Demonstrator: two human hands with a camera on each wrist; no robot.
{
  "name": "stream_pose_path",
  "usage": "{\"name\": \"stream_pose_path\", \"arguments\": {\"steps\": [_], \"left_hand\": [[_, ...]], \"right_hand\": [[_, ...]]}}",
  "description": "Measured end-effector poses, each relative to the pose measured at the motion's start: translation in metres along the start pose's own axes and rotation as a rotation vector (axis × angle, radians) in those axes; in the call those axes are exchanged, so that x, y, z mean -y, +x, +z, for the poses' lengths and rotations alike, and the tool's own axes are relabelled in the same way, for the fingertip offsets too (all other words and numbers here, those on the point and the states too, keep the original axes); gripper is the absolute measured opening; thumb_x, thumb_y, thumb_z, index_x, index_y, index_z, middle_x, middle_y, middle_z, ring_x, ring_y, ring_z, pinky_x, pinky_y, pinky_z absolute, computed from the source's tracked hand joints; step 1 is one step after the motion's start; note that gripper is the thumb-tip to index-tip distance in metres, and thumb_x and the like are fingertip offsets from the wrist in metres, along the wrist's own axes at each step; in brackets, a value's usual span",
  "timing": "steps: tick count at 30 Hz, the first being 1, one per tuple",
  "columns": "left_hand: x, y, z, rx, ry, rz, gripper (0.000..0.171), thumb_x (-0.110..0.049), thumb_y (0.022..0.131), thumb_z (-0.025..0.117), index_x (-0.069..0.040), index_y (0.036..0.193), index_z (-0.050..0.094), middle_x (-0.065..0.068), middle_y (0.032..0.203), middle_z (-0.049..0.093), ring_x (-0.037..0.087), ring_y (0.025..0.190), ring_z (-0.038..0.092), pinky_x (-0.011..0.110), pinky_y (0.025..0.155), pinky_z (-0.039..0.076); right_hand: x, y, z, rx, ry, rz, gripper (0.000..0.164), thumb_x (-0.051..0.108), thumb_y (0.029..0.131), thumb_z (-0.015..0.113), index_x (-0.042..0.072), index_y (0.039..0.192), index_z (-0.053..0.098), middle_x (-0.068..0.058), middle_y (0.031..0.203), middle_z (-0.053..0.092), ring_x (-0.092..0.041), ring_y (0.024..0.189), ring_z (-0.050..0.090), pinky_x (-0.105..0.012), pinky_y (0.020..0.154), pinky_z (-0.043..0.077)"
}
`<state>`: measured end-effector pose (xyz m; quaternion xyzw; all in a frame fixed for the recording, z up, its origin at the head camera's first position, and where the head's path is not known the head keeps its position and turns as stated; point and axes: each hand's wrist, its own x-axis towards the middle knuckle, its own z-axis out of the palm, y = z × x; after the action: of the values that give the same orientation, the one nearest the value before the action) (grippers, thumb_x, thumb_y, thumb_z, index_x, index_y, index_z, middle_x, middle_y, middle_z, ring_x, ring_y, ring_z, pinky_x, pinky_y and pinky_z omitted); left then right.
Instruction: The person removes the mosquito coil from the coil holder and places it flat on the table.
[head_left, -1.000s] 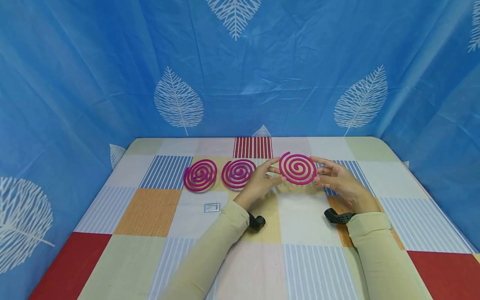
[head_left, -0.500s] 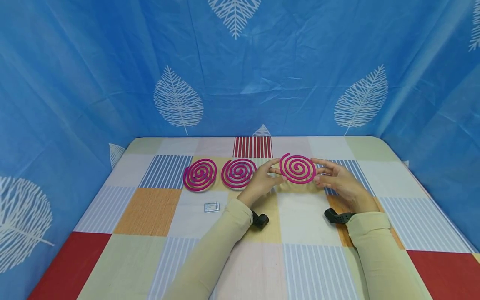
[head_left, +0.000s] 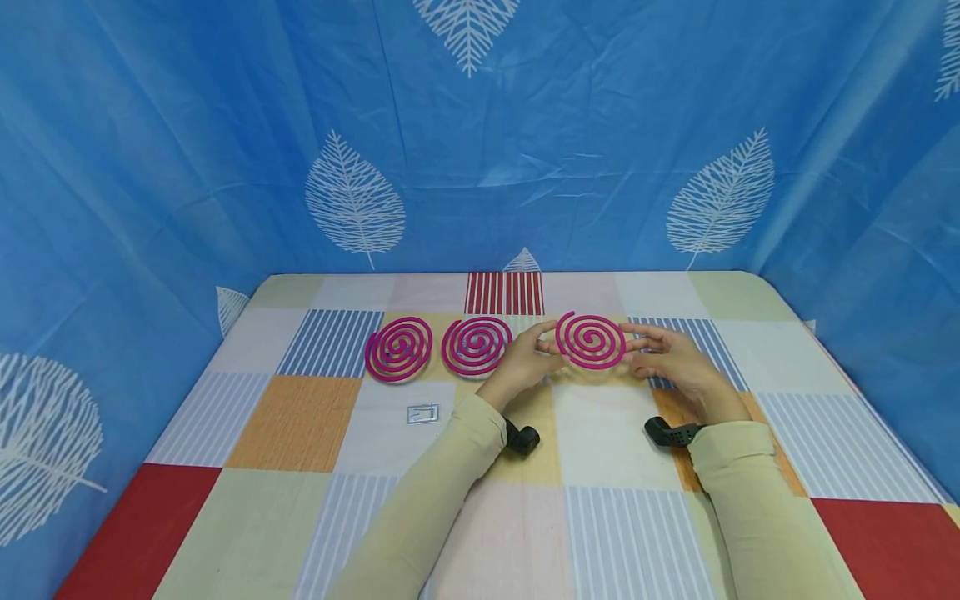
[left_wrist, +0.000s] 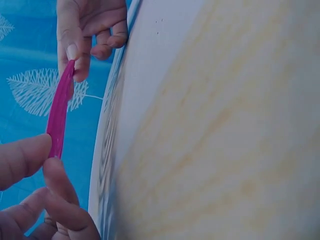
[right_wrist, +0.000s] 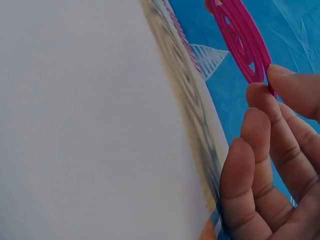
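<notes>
The step seems to be holding a flat, rigid-looking magenta spiral coil above the patchwork-covered tabletop, left hand pinching its nine-o'clock edge, right hand its three-o'clock; lowering it would call for level hands.

Magenta piece, one: seen edge-on as a narrow, slightly curved strip, held between two hands. Left hand: pinches its left end between two digits, one on each side; remaining fingers curled alongside. Right hand: grips its right end, one fingernail showing there; other fingers loosely bent, apart from the piece. Curtain, blue: far side, beyond the table edge; white leaf print partly behind the piece, fragment of a second print also visible. Tablecloth: near side, whitish section adjoining a yellow-streaked one, blurred.
</notes>
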<state>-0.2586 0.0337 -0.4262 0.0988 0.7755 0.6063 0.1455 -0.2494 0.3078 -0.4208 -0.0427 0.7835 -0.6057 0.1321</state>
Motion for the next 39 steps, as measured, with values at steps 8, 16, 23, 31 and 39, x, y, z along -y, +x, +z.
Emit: {"name": "stream_pose_path", "arguments": {"steps": [8, 16, 23, 31, 39], "left_hand": [[0.001, 0.001, 0.0, 0.011, 0.032, -0.027, 0.068, -0.003, 0.098, 0.075, -0.007, 0.162, 0.049, 0.009, 0.109, 0.07, 0.015, 0.083, 0.063, 0.025, 0.07, 0.053], [-0.002, 0.002, 0.005, 0.01, 0.061, -0.078, 0.069, -0.001, 0.098, 0.073, -0.006, 0.162, 0.048, 0.002, 0.096, 0.067, 0.009, 0.068, 0.054, 0.02, 0.06, 0.046], [-0.004, 0.001, 0.008, 0.006, 0.089, -0.116, 0.071, 0.001, 0.097, 0.073, -0.009, 0.163, 0.048, -0.001, 0.081, 0.062, 0.008, 0.059, 0.047, 0.018, 0.054, 0.04], [-0.005, 0.002, 0.01, 0.024, 0.062, -0.137, 0.07, -0.002, 0.1, 0.073, -0.006, 0.164, 0.046, 0.0, 0.077, 0.061, 0.008, 0.058, 0.049, 0.017, 0.052, 0.041], [-0.003, 0.003, 0.01, 0.007, 0.082, -0.149, 0.066, -0.005, 0.099, 0.074, -0.003, 0.16, 0.05, 0.0, 0.077, 0.062, 0.008, 0.059, 0.051, 0.018, 0.054, 0.042]], "right_hand": [[0.001, 0.001, 0.003, -0.014, -0.056, 0.06, 0.068, 0.001, 0.104, 0.07, -0.007, 0.163, 0.038, 0.005, 0.107, 0.07, -0.01, 0.082, 0.067, -0.025, 0.073, 0.061], [0.0, 0.0, 0.002, -0.005, -0.129, 0.078, 0.065, 0.006, 0.104, 0.071, -0.008, 0.16, 0.042, 0.009, 0.107, 0.075, -0.01, 0.076, 0.062, -0.026, 0.066, 0.054], [0.0, 0.0, 0.003, 0.008, -0.158, 0.068, 0.063, 0.008, 0.103, 0.073, -0.01, 0.157, 0.046, 0.005, 0.113, 0.077, -0.01, 0.079, 0.064, -0.027, 0.066, 0.052], [-0.002, 0.0, 0.002, 0.002, -0.152, 0.079, 0.061, 0.008, 0.103, 0.073, -0.011, 0.156, 0.047, 0.008, 0.108, 0.077, -0.009, 0.077, 0.062, -0.026, 0.067, 0.054], [-0.004, 0.002, 0.003, -0.014, -0.141, 0.113, 0.058, 0.008, 0.104, 0.071, -0.01, 0.154, 0.049, 0.008, 0.101, 0.073, -0.011, 0.075, 0.061, -0.025, 0.066, 0.054]]}}
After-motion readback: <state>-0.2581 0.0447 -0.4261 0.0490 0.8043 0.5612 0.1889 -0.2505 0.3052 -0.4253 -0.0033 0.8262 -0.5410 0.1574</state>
